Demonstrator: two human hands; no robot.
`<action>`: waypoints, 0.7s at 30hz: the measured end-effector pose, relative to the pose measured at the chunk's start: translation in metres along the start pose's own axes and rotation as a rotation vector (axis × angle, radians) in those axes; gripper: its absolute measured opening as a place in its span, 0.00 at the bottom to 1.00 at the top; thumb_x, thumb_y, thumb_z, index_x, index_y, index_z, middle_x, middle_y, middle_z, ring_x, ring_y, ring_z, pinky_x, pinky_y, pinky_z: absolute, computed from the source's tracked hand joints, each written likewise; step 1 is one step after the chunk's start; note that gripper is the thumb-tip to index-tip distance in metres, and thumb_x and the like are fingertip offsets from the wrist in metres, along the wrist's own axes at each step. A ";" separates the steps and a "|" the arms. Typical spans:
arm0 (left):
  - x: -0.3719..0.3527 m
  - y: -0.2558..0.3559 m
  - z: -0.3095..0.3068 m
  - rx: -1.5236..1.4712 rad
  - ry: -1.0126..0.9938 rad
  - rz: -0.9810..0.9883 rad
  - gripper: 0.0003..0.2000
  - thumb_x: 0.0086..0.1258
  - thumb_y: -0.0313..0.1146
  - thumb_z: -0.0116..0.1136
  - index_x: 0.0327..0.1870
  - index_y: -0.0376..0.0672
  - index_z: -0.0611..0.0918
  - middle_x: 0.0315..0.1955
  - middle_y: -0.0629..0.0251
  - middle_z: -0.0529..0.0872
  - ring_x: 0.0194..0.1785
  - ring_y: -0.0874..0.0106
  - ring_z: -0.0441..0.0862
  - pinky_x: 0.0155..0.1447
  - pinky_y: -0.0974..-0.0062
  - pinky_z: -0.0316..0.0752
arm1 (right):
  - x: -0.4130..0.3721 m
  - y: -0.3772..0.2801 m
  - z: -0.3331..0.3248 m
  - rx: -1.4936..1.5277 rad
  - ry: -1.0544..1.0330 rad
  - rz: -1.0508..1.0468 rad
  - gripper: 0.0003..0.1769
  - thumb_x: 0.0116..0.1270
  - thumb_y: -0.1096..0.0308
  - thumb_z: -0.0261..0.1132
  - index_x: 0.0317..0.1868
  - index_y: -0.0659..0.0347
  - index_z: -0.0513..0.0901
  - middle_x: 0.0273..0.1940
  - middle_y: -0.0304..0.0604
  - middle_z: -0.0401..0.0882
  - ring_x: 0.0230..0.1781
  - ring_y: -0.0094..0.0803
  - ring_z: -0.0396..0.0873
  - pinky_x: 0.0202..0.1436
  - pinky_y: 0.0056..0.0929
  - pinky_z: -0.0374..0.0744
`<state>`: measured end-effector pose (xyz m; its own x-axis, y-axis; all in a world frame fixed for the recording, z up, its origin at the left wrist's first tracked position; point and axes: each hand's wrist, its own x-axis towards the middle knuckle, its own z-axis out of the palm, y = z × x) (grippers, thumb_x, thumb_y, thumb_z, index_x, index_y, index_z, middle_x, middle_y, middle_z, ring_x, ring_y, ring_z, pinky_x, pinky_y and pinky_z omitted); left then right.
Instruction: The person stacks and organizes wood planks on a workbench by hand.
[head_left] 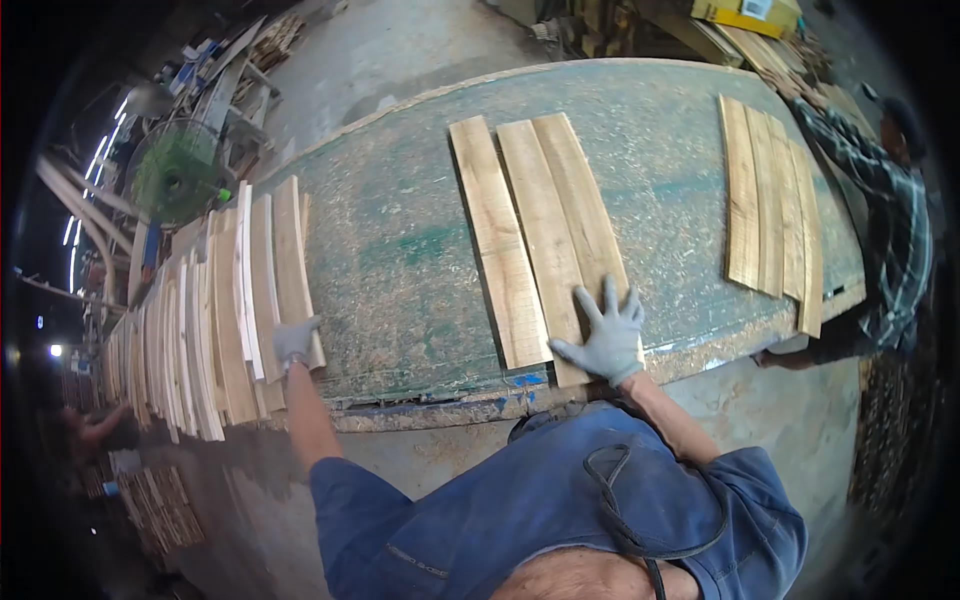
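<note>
Wooden boards (552, 245), three of them, lie lengthwise near the middle of the frame on a large green-grey table (390, 230) strewn with shavings. The left one sits slightly apart from the other two at its far end; those two lie side by side. The right hand (607, 340), in a grey glove, is flat on the near end of the pair, fingers spread wide, close to the near edge of the table.

At left of the frame, the left hand (295, 342), also gloved, is at the near end of the rightmost boards in a long row of planks (230, 320). Its fingers are partly hidden, so whether it pinches or only touches the wood cannot be told. Several planks in that row are paler and narrower than the rest.

Toward the right of the frame, a group of narrow slats (768, 215) lies side by side, one reaching past the near edge. Beyond them, at the far right, is a person in a checked shirt (905, 255). A green fan (175, 172) stands at upper left, and a yellow box (750, 14) is at upper right.
</note>
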<state>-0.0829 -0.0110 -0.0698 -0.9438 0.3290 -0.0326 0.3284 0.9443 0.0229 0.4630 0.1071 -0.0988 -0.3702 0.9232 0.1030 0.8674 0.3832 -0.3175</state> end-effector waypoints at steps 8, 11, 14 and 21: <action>-0.130 0.094 0.063 -0.403 0.089 0.070 0.51 0.43 0.61 0.74 0.68 0.43 0.67 0.56 0.42 0.75 0.58 0.45 0.74 0.59 0.52 0.71 | 0.054 -0.006 0.014 0.002 0.026 -0.027 0.49 0.47 0.26 0.67 0.69 0.39 0.73 0.72 0.63 0.59 0.69 0.79 0.50 0.68 0.72 0.55; -0.191 0.111 0.068 -0.464 0.018 0.279 0.48 0.48 0.63 0.70 0.69 0.44 0.68 0.53 0.44 0.75 0.58 0.46 0.72 0.60 0.51 0.69 | 0.053 0.001 0.016 0.038 0.040 -0.059 0.48 0.48 0.26 0.67 0.67 0.42 0.75 0.71 0.64 0.60 0.69 0.79 0.49 0.67 0.72 0.54; -0.243 0.137 0.086 -0.493 0.024 0.460 0.46 0.53 0.63 0.66 0.70 0.43 0.67 0.52 0.45 0.76 0.58 0.46 0.72 0.60 0.51 0.68 | 0.047 0.002 0.019 0.038 0.064 -0.083 0.48 0.48 0.26 0.66 0.66 0.44 0.76 0.71 0.64 0.61 0.68 0.80 0.50 0.67 0.73 0.54; -0.259 0.169 0.068 -0.499 -0.039 0.578 0.39 0.64 0.56 0.61 0.69 0.35 0.68 0.54 0.42 0.76 0.57 0.46 0.75 0.59 0.55 0.72 | 0.054 0.088 -0.004 0.186 0.254 0.068 0.38 0.63 0.41 0.63 0.71 0.43 0.69 0.73 0.60 0.58 0.73 0.61 0.57 0.71 0.61 0.57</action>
<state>0.2196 0.0640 -0.1250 -0.6217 0.7785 0.0866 0.7046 0.5075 0.4959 0.5208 0.1912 -0.1180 -0.1979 0.9331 0.3003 0.8030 0.3301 -0.4963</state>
